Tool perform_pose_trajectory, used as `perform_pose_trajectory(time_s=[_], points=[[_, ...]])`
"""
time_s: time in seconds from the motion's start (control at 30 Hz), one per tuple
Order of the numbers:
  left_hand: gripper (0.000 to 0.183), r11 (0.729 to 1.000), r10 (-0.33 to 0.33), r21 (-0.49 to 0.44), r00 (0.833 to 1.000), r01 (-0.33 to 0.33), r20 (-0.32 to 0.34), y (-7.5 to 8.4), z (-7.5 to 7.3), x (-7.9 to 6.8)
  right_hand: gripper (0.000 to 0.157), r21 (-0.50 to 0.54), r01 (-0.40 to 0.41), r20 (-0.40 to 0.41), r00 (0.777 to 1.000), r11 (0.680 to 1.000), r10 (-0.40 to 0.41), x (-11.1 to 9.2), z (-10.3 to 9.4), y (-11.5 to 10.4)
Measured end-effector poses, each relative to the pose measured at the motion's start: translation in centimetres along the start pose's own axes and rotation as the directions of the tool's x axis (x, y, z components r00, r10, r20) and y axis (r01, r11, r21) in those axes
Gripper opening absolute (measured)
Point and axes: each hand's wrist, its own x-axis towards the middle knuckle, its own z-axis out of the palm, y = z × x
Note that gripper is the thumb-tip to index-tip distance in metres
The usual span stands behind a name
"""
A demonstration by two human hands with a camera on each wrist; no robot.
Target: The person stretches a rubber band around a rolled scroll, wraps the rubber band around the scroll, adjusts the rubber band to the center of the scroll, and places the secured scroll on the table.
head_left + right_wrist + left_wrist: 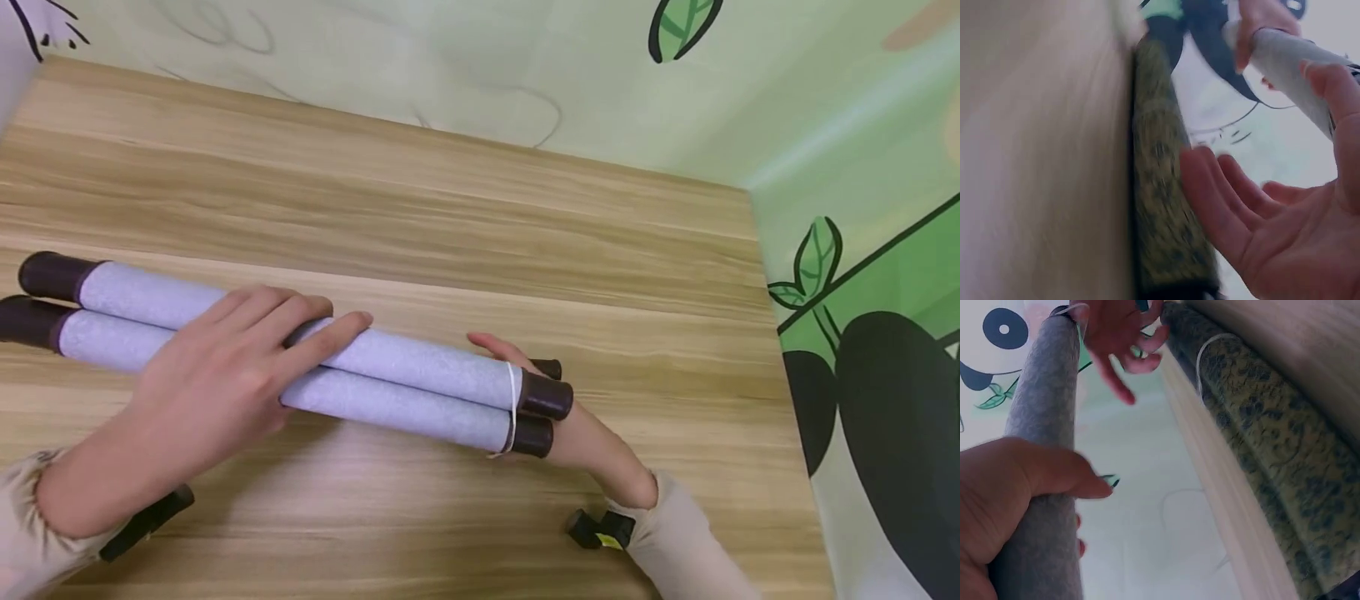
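My left hand (225, 367) grips a pale blue scroll (435, 362) lying as two parallel rolls with dark brown end caps, raised above the table. A thin white band (514, 396) loops round its right end. Below it, in the left wrist view, a dark floral-patterned scroll (1272, 425) rests on the wood, also with a white band (1200, 359). My right hand (1272, 231) has its fingers spread and loosely bent between the two scrolls, holding nothing. In the head view the pale scroll hides most of that hand.
A wood-grain table (420, 225) spreads under both hands. Behind it stands a pale wall (450, 67) with drawn lines and a leaf. The right-hand wall (862, 275) carries painted plants and black shapes. Black wrist devices (600, 529) sit at the sleeves.
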Motion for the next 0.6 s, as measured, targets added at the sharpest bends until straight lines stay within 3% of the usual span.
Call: perform_pose_trajectory(time_s=[0.07, 0.1, 0.17, 0.27, 0.37, 0.5, 0.6], points=[[0.085, 1.000, 0.008, 0.023, 1.000, -0.007, -0.020, 0.0, 0.1, 0.2, 0.063, 0.032, -0.094, 0.039, 0.995, 0.995, 0.092, -0.5, 0.4, -0.3], [0.080, 0.999, 0.013, 0.032, 0.999, -0.011, -0.035, 0.1, 0.2, 0.2, 0.060, 0.027, -0.159, 0.052, 0.986, 0.987, 0.157, -1.1, 0.8, -1.5], [0.072, 0.999, 0.022, 0.044, 0.997, -0.019, -0.070, 0.1, 0.3, 0.4, 0.049, 0.127, -0.212, 0.115, 0.973, 0.969, 0.198, -1.3, 1.3, -1.9], [0.066, 0.999, 0.021, 0.039, 0.996, -0.018, -0.088, 0.3, 0.4, 0.5, 0.056, 0.276, -0.202, 0.236, 0.962, 0.940, 0.138, -1.0, 1.9, -2.4], [0.073, 1.000, 0.005, 0.001, 0.998, -0.005, -0.069, 0.5, 0.6, 0.4, 0.058, 0.364, -0.176, 0.319, 0.946, 0.915, 0.055, -0.6, 2.5, -2.7], [0.084, 0.999, -0.021, -0.030, 0.999, 0.020, -0.040, 0.8, 0.9, 0.1, 0.057, 0.370, -0.157, 0.319, 0.947, 0.916, 0.033, -0.4, 3.1, -3.1], [0.085, 0.999, -0.027, -0.028, 0.999, 0.026, -0.035, 1.0, 1.1, 0.0, 0.049, 0.344, -0.182, 0.289, 0.954, 0.921, 0.081, -0.5, 3.6, -3.4]])
